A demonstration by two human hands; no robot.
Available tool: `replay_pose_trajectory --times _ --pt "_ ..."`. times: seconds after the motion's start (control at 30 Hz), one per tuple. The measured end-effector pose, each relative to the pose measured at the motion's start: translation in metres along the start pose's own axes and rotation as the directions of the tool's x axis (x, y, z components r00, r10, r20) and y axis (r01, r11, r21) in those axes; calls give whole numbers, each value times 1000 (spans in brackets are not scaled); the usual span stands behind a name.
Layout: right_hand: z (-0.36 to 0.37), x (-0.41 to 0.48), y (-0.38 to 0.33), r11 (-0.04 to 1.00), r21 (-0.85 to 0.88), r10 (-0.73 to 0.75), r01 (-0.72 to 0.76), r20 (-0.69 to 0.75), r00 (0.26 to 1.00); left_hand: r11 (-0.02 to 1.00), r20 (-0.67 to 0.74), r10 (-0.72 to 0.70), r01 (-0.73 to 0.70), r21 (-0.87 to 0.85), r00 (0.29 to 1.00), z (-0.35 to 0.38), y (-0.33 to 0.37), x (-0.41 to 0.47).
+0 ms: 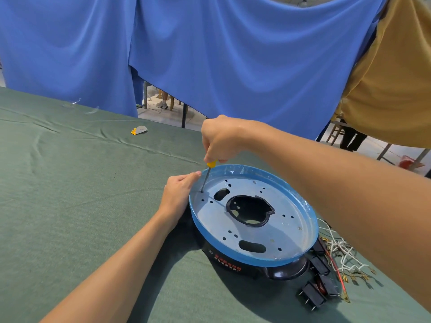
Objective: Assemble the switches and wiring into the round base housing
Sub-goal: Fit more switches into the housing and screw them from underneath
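Note:
The round base housing (275, 238) lies on the green cloth, a black body with a blue-rimmed metal plate full of holes on top. My right hand (221, 139) grips a yellow-handled screwdriver (206, 176), held upright with its tip at a hole near the plate's left edge. My left hand (179, 192) rests against the housing's left rim, fingers curled on it. Several black switches (320, 283) lie at the housing's right front. A tangle of white and red wires (342, 257) with brass terminals lies beside them.
The table is covered in green cloth (81, 206). A small grey and yellow scrap (139, 130) lies at the far side. Blue curtains (210, 54) hang behind the table, a tan one at the right.

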State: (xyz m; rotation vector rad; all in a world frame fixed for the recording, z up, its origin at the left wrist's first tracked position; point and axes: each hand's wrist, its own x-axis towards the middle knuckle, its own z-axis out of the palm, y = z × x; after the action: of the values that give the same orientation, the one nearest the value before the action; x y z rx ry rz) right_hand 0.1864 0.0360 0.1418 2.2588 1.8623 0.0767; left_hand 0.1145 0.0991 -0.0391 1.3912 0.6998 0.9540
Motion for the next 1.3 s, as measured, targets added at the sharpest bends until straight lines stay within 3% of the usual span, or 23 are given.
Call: replay_pose_trajectory --times 0.13,0.33,0.4,0.53,0.6,0.73,0.9,1.03,1.17,1.3 --pt "7 4 0 998 59 19 -19 3 1000 1000 -2 11 -11 0 1000 -1 -1 0" --pt "-12 1 -4 989 149 -6 -24 199 980 1000 -4 25 -25 -11 1000 -1 -2 1" --pt "-15 -1 -4 986 169 -45 18 158 986 1000 -7 19 -19 -5 1000 0 -3 1" --pt "-11 3 -2 996 -48 -81 81 10 997 1000 -8 17 -17 -9 1000 0 -3 2" --pt "-6 7 1 997 -47 -65 64 -22 998 1000 -13 16 -16 -10 1000 0 -3 2" --pt "6 13 1 996 -78 -44 42 -25 999 1000 -9 18 -18 12 1000 0 -3 2" --pt "-11 0 1 999 -32 -25 31 162 987 1000 -7 15 -15 -16 1000 -1 -2 2" --pt "-3 -5 -5 994 -64 -83 85 34 996 1000 -5 16 -16 -24 1000 0 -2 1" --pt "0 0 -7 995 102 17 -21 38 999 999 -2 18 -18 -39 1000 -1 -1 -1" --pt "-2 1 -4 963 214 125 -164 186 975 999 6 -4 4 -44 1000 -1 -1 -2"
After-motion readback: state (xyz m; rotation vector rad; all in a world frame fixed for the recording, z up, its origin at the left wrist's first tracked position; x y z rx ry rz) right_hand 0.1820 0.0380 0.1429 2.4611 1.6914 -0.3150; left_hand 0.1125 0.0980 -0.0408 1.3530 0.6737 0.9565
